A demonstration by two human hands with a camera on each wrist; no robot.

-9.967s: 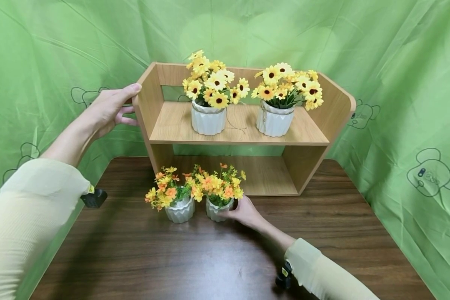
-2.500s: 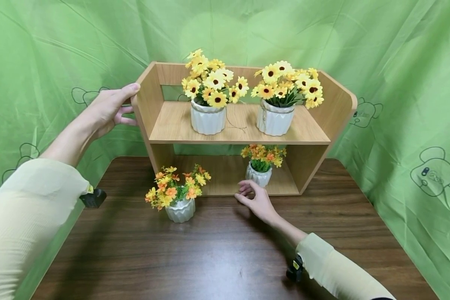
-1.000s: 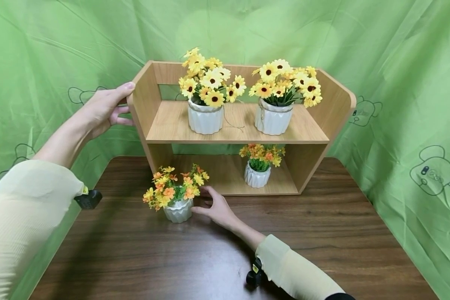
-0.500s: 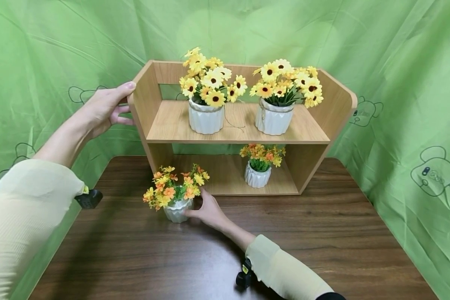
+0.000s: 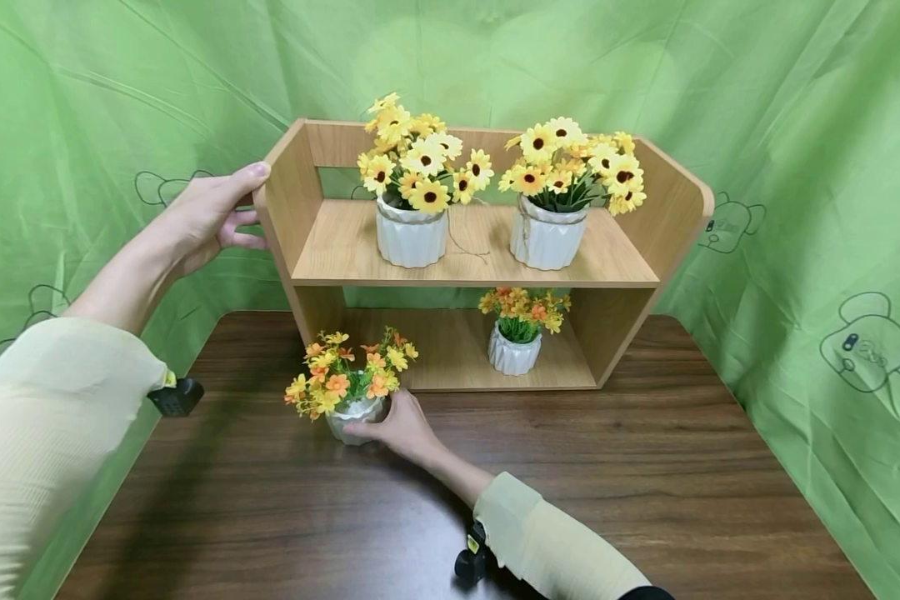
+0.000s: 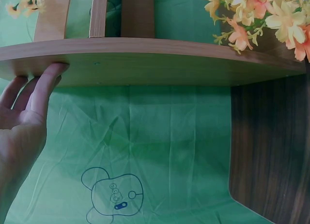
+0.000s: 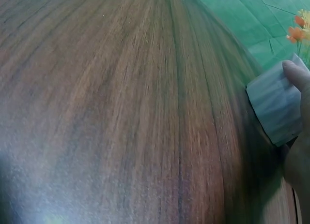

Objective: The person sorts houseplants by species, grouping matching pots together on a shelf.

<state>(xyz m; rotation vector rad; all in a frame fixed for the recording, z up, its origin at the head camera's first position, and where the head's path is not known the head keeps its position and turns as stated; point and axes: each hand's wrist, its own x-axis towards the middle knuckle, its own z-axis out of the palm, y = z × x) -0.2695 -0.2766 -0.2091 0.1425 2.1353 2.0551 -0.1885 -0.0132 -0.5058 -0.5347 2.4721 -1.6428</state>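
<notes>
My right hand (image 5: 405, 427) grips the white fluted flowerpot (image 5: 342, 428) of an orange-and-yellow flower plant standing on the table, left of centre. The thumb lies across the pot's front; the other fingers are hidden behind it. In the right wrist view the thumb (image 7: 296, 74) presses on the pot (image 7: 276, 105), which looks tilted there. My left hand (image 5: 213, 218) touches the left side panel of a two-tier wooden shelf (image 5: 468, 284). The left wrist view has its fingertips (image 6: 57, 68) against the panel's outer face (image 6: 145, 69).
Two white pots with yellow daisies, left (image 5: 412, 237) and right (image 5: 547, 240), stand on the upper tier. A smaller potted orange-flower plant (image 5: 515, 350) is on the lower tier, right side. The dark wooden table (image 5: 607, 467) is surrounded by green cloth (image 5: 787, 150).
The small plant now on the lower tier was earlier on the table in my right hand's hold. That hand left it, moved left and took hold of the other pot. Left hand stays at the panel.
</notes>
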